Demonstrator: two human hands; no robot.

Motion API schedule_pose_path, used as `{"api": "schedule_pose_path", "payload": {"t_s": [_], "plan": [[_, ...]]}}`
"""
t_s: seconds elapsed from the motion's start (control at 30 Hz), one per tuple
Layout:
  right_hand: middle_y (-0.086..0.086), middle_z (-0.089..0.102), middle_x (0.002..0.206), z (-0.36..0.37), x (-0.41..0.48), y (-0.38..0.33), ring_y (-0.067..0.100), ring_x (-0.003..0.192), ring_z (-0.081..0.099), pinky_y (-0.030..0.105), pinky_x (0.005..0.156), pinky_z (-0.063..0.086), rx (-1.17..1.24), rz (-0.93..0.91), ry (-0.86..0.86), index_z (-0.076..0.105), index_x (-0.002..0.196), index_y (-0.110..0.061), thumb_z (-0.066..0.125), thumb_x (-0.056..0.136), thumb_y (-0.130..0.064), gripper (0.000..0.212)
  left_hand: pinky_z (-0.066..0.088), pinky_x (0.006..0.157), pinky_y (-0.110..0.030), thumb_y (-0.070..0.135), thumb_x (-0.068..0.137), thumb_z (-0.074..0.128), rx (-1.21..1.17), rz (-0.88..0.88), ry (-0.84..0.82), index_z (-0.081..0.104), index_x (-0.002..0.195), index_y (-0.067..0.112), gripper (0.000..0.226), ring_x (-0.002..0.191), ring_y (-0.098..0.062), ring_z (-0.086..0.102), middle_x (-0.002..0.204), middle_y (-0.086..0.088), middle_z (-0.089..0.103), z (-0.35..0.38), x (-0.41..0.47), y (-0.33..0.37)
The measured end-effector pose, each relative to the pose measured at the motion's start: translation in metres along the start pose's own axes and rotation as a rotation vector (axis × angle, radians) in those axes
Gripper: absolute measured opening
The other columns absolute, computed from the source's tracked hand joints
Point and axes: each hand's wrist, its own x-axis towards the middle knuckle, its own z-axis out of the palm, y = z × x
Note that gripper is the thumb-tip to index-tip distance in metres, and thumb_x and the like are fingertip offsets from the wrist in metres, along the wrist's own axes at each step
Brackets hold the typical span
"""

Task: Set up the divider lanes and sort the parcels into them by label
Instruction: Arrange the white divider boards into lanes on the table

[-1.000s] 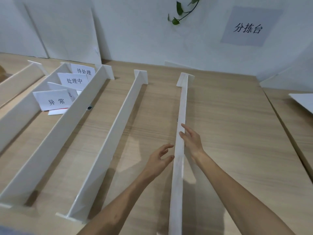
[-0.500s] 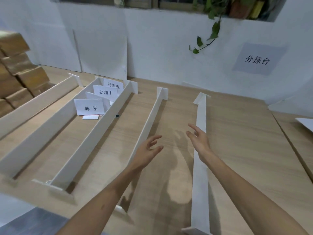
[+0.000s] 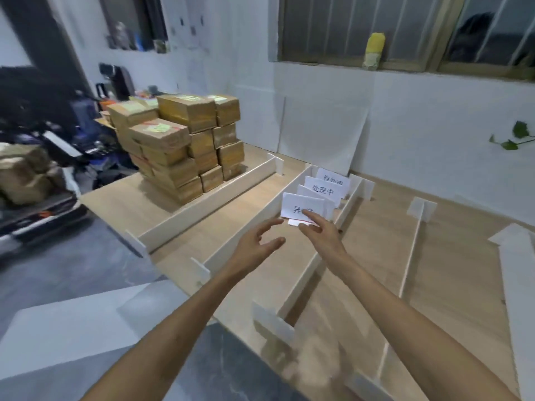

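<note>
Several white divider boards stand on edge across the wooden table (image 3: 208, 227), among them a far-left divider (image 3: 202, 209) and a rightmost divider (image 3: 518, 285). White label cards (image 3: 301, 208) with printed characters stand bunched in one lane. A stack of brown parcels (image 3: 179, 146) sits at the table's far left end. My left hand (image 3: 257, 247) hovers open above a lane, short of the cards. My right hand (image 3: 321, 233) is open, its fingertips at the lower edge of the nearest card, partly hiding the print.
A white foam board (image 3: 321, 134) leans on the back wall. Left of the table are dark equipment and more boxes (image 3: 26, 175) on a cart. A window (image 3: 405, 30) with a yellow object on its sill is above; a plant sprig (image 3: 518, 137) hangs at right.
My view has swung left and up, bringing the parcel stack into sight. Both hands left the rightmost divider and moved left and forward to the label cards.
</note>
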Motion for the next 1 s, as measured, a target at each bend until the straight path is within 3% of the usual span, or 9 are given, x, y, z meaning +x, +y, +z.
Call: {"api": "schedule_pose_path", "payload": {"t_s": [0.1, 0.2, 0.3, 0.37, 0.5, 0.8, 0.9, 1.0], "plan": [[-0.006, 0.054, 0.136, 0.075, 0.023, -0.027, 0.016, 0.12, 0.055, 0.025, 0.089, 0.043, 0.026, -0.026, -0.089, 0.061, 0.127, -0.038, 0.066, 0.092, -0.028, 0.036, 0.036, 0.102, -0.02, 0.051, 0.085, 0.067, 0.066, -0.016, 0.088, 0.058, 0.129, 0.046, 0.044, 0.13, -0.001, 0.046, 0.144, 0.02, 0.05, -0.086, -0.01, -0.025], [-0.006, 0.049, 0.141, 0.142, 0.048, -0.047, 0.014, 0.125, 0.049, 0.027, 0.093, 0.04, 0.029, -0.04, -0.203, 0.057, 0.133, -0.037, 0.063, 0.095, -0.027, 0.04, 0.037, 0.107, -0.027, 0.049, 0.085, 0.067, 0.091, -0.059, 0.177, 0.058, 0.13, 0.043, 0.046, 0.131, 0.003, 0.046, 0.14, 0.021, 0.053, -0.161, -0.02, -0.05], [-0.01, 0.047, 0.141, 0.207, 0.072, -0.06, 0.008, 0.121, 0.046, 0.024, 0.096, 0.038, 0.014, -0.074, -0.274, 0.054, 0.138, -0.029, 0.061, 0.096, -0.022, 0.043, 0.042, 0.096, -0.009, 0.033, 0.091, 0.07, 0.069, -0.126, 0.262, 0.059, 0.128, 0.038, 0.039, 0.119, 0.009, 0.051, 0.138, 0.013, 0.056, -0.224, -0.025, -0.072], [-0.008, 0.047, 0.141, 0.25, 0.089, -0.061, 0.009, 0.122, 0.045, 0.024, 0.098, 0.039, 0.023, -0.084, -0.309, 0.055, 0.138, -0.026, 0.061, 0.096, -0.021, 0.043, 0.042, 0.087, -0.004, 0.031, 0.091, 0.069, 0.078, -0.167, 0.295, 0.059, 0.128, 0.037, 0.038, 0.116, 0.005, 0.053, 0.135, 0.014, 0.057, -0.258, -0.025, -0.089], [-0.005, 0.05, 0.14, 0.327, 0.133, -0.059, 0.014, 0.126, 0.046, 0.027, 0.098, 0.04, 0.056, -0.065, -0.377, 0.056, 0.137, -0.025, 0.062, 0.095, -0.022, 0.042, 0.035, 0.101, -0.017, 0.034, 0.091, 0.07, 0.132, -0.212, 0.354, 0.059, 0.129, 0.038, 0.041, 0.13, -0.002, 0.047, 0.143, 0.017, 0.051, -0.318, -0.009, -0.128], [-0.015, 0.055, 0.123, 0.418, 0.254, -0.051, 0.005, 0.107, 0.053, 0.026, 0.091, 0.043, 0.028, -0.017, -0.396, 0.056, 0.135, -0.025, 0.063, 0.095, -0.025, 0.041, 0.035, 0.098, -0.019, 0.034, 0.09, 0.071, 0.094, -0.299, 0.366, 0.061, 0.126, 0.041, 0.038, 0.131, -0.007, 0.048, 0.145, 0.017, 0.05, -0.392, 0.081, -0.203], [-0.009, 0.058, 0.128, 0.424, 0.282, -0.041, 0.011, 0.11, 0.055, 0.027, 0.089, 0.046, 0.022, 0.013, -0.371, 0.058, 0.134, -0.027, 0.064, 0.094, -0.027, 0.041, 0.036, 0.098, -0.021, 0.035, 0.089, 0.07, 0.071, -0.308, 0.325, 0.061, 0.125, 0.043, 0.038, 0.13, -0.006, 0.049, 0.142, 0.019, 0.051, -0.398, 0.113, -0.224], [-0.008, 0.053, 0.136, 0.425, 0.305, -0.03, 0.012, 0.119, 0.05, 0.032, 0.098, 0.045, -0.014, 0.039, -0.325, 0.057, 0.136, -0.028, 0.063, 0.094, -0.029, 0.043, 0.036, 0.094, -0.014, 0.036, 0.089, 0.07, 0.054, -0.307, 0.274, 0.062, 0.125, 0.042, 0.037, 0.13, -0.005, 0.049, 0.142, 0.017, 0.052, -0.399, 0.146, -0.244]]}}
